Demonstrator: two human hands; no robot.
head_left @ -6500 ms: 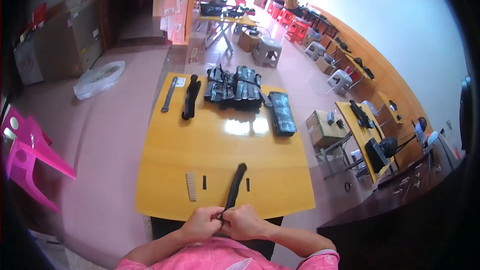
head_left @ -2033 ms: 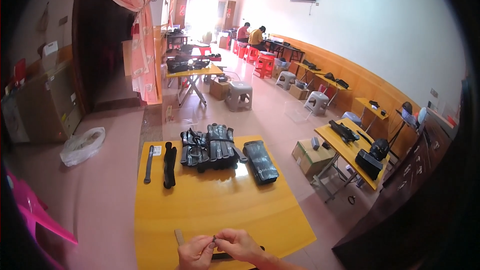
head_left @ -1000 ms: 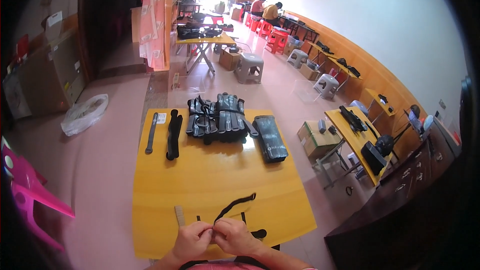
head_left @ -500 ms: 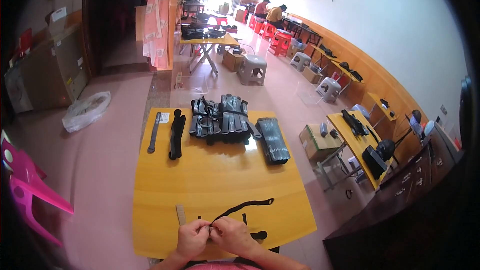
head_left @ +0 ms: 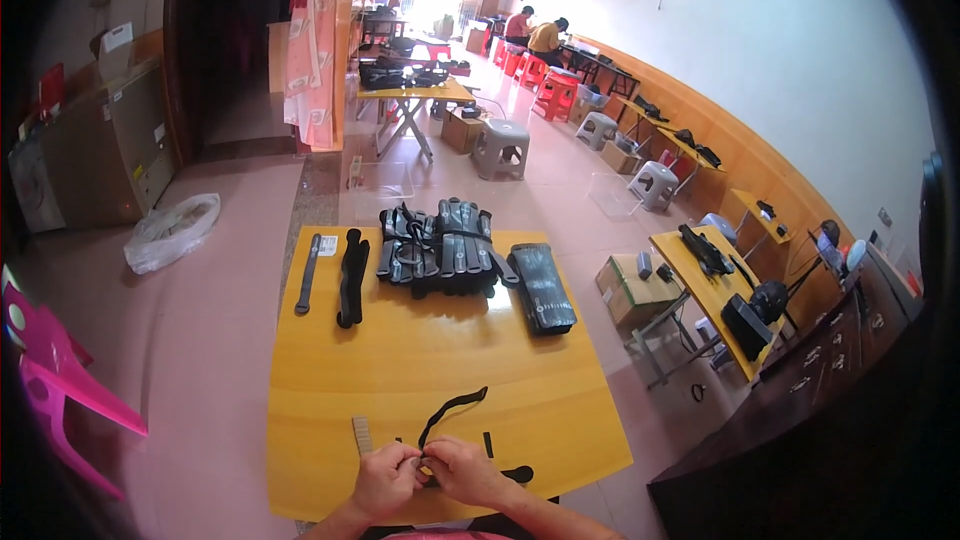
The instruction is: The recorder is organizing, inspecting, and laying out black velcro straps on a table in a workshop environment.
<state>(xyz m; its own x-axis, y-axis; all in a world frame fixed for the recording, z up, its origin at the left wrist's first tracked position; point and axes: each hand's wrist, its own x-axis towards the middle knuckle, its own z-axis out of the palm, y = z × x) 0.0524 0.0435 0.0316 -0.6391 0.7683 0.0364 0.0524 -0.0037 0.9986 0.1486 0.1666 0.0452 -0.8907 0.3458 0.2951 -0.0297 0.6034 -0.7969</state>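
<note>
Close together at the near edge of the yellow table (head_left: 420, 365), my left hand (head_left: 386, 476) and my right hand (head_left: 466, 472) pinch one end of a thin black strap (head_left: 447, 406). Its free end curves up and away to the right over the table. What lies between the fingertips is mostly hidden. A ribbed beige strip (head_left: 362, 434) is beside my left hand. By my right hand are a short black strip (head_left: 488, 444) and another black strap with a rounded end (head_left: 519, 474), partly covered by the hand.
Across the table's far side lie a single grey strap (head_left: 309, 276), folded black straps (head_left: 352, 280), a tied bundle of grey-and-black straps (head_left: 458, 240) and a wrapped stack (head_left: 543, 288). A pink chair (head_left: 65, 385) stands left; a side table (head_left: 705, 280) stands right. Two people sit far back.
The strap's free end has swung left and nearer, standing more upright from my fingers. Both hands keep their pinch in nearly the same place. The view has tilted slightly.
</note>
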